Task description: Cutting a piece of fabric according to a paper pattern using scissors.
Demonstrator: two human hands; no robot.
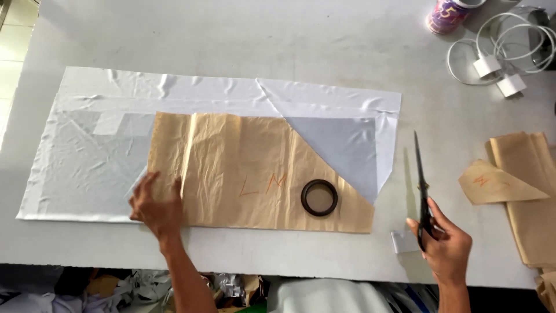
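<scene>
Counter (324,40), grey. White cloth (104,156) spread flat; tan pattern (243,168) on top, orange marks mid-sheet, weighted by dark ring (319,197). Left hand (156,206) flat, fingers spread, pressing pattern's left edge. Right hand (443,243) closed on scissors (421,185), blades shut, off cloth. Risk: pattern slipping on slick cloth if pressure lifts. Patterned can (445,14) far right.

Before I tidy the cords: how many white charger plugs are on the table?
2, both at the far right corner among the white cables: one plug, the other plug just nearer. More may lie beyond the frame.
</scene>
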